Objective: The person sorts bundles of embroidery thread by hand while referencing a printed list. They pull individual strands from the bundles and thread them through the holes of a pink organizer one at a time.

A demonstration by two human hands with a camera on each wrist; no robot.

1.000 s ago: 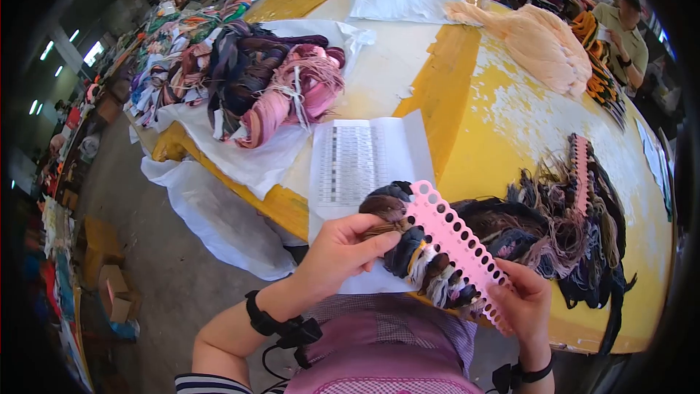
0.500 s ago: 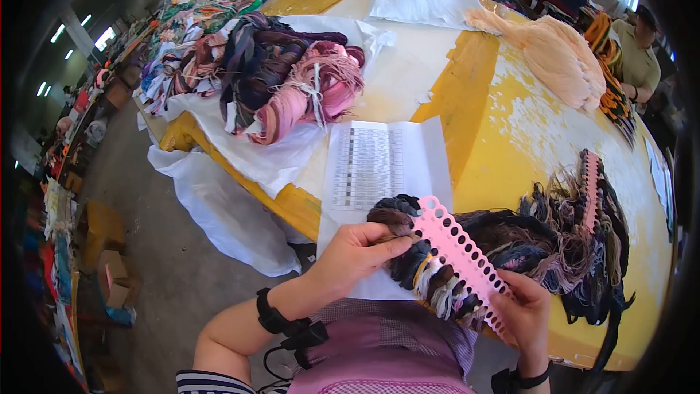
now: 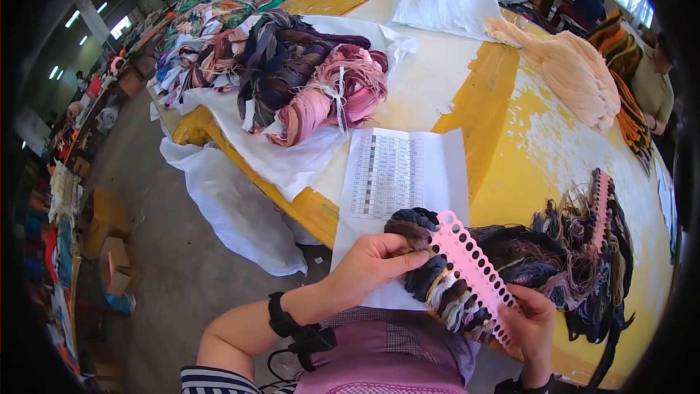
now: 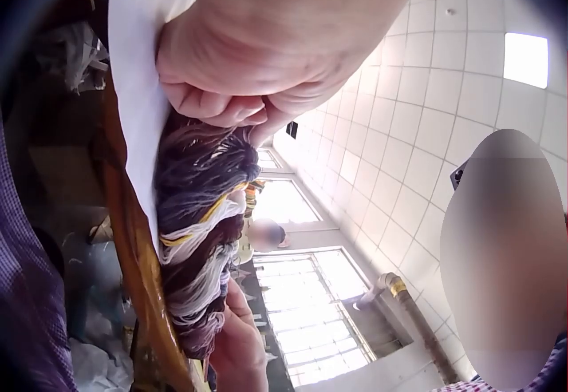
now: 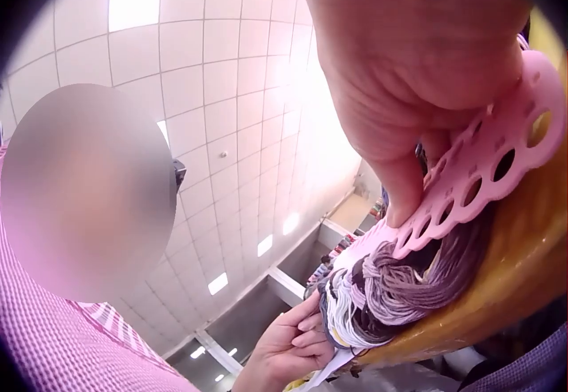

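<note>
A pink thread card [image 3: 470, 259] with a row of holes along each long edge slants between the two hands. Skeins of embroidery thread [image 3: 456, 303] in dark blue, brown, white and yellow hang looped from its left edge. My left hand [image 3: 372, 266] pinches a brown skein near the card's upper end between thumb and fingers. At the lower end, my right hand [image 3: 529, 325] grips the card, its thumb lying on the pink face in the right wrist view. Under the upper end lies a printed sheet [image 3: 386, 175] with a table of rows.
A second pink card [image 3: 601, 208] with dark threads lies on the yellow table [image 3: 503, 175] at right. Pink and dark yarn hanks [image 3: 328, 87] sit at back left, a peach hank [image 3: 569, 73] at back right. White plastic [image 3: 233, 211] hangs off the left edge. A person [image 3: 652, 87] stands beyond.
The whole head view has shifted, with the table's things sliding right and slightly down. Both hands keep their holds on the card and the brown skein.
</note>
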